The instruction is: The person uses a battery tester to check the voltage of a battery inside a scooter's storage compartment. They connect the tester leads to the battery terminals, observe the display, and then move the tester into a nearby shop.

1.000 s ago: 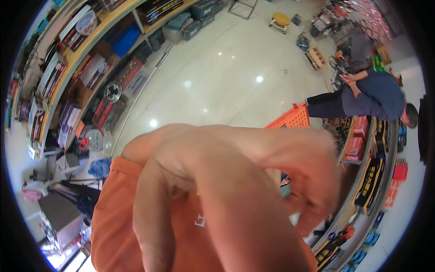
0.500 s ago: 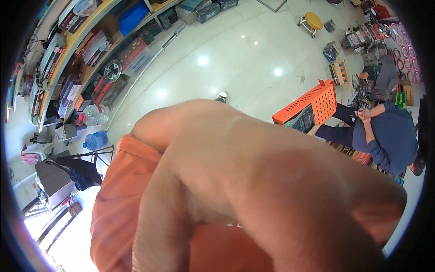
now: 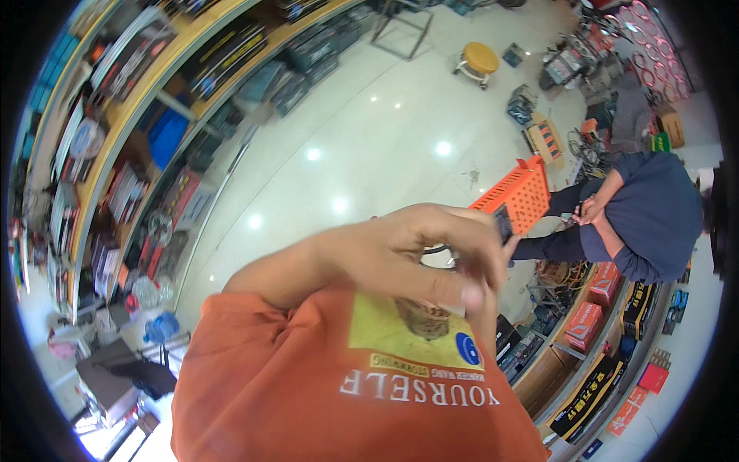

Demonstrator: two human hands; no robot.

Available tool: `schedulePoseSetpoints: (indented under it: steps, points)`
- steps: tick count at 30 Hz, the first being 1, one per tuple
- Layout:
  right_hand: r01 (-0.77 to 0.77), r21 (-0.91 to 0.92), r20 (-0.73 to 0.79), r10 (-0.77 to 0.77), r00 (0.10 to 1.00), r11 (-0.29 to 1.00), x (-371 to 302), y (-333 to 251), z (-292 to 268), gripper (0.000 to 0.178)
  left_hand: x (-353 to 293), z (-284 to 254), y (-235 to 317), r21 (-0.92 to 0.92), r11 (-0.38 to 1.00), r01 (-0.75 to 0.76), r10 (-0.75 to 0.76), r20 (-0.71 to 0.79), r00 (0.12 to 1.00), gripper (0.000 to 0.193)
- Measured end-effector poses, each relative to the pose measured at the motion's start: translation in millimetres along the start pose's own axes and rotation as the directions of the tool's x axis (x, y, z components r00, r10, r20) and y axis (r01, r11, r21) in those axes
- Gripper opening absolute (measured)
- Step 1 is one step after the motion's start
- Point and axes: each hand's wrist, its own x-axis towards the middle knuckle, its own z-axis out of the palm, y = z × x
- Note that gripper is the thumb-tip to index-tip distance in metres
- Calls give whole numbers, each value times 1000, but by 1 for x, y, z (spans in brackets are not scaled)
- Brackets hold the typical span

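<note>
My left hand (image 3: pixel 419 250) reaches across my chest in front of my orange shirt (image 3: pixel 254 369). Its fingers and thumb are curled toward each other and partly blurred, and I cannot make out anything between them. A dark curved line shows through the gap beside the thumb. Just beyond it is an orange metal case (image 3: pixel 530 192) with punched holes and a dark panel. The fingers of my right hand (image 3: pixel 511 246) are at the case's lower edge and seem to hold it. My left hand hides most of the right hand and forearm.
A person in dark blue (image 3: pixel 654 215) stands at the right, hands together. A yellow stool (image 3: pixel 480 58) and black batteries (image 3: pixel 521 106) stand farther off. Loaded shelves (image 3: pixel 131 131) curve along the left. Red boxes (image 3: pixel 585 323) fill a right-hand shelf. Blue water jug (image 3: pixel 161 327) lower left.
The large, close arm has drawn away from the camera and down to my chest, uncovering the shirt print. The view has shifted, showing more of the right-hand shelf.
</note>
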Motion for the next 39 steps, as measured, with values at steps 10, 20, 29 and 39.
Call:
schedulePoseSetpoints:
  steps: [10, 20, 29, 39]
  points:
    - [-1, -259, 122, 34, 992, 966, 195, -74, 76, 64, 108, -148, -203, -147, 805, 574, -508, -670, 541, 73]
    - [104, -708, 355, 224, 907, 698, 389, -123, 167, 78, 219, -243, -212, -472, 879, 73, -442, -747, 497, 93]
    - [270, -809, 486, 335, 807, 522, 576, -178, 235, 69, 311, -390, -253, -522, 822, -228, -376, -798, 471, 92]
    - [-166, -887, 35, 421, 906, 430, 786, -259, 163, 77, 344, -512, -275, -308, 768, -562, -352, -935, 31, 36]
